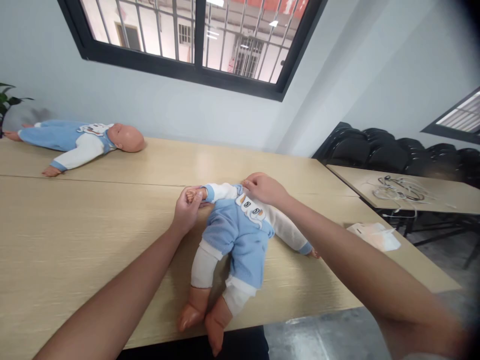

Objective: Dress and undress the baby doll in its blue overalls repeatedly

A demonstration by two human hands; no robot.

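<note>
A baby doll point(240, 235) in a blue and white suit lies on its back on the wooden table point(82, 235), feet toward me at the front edge. My left hand point(186, 210) is closed round the doll's small hand at the end of its outstretched arm. My right hand point(264, 189) rests over the doll's head and neck, fingers curled down on it, hiding the head. The doll's other arm lies out to the right, under my right forearm.
A second doll point(80, 141) in the same suit lies at the table's far left. A flat pale packet point(375, 235) sits near the right edge. Cables point(401, 187) lie on a second table to the right, with black chairs point(390, 152) behind.
</note>
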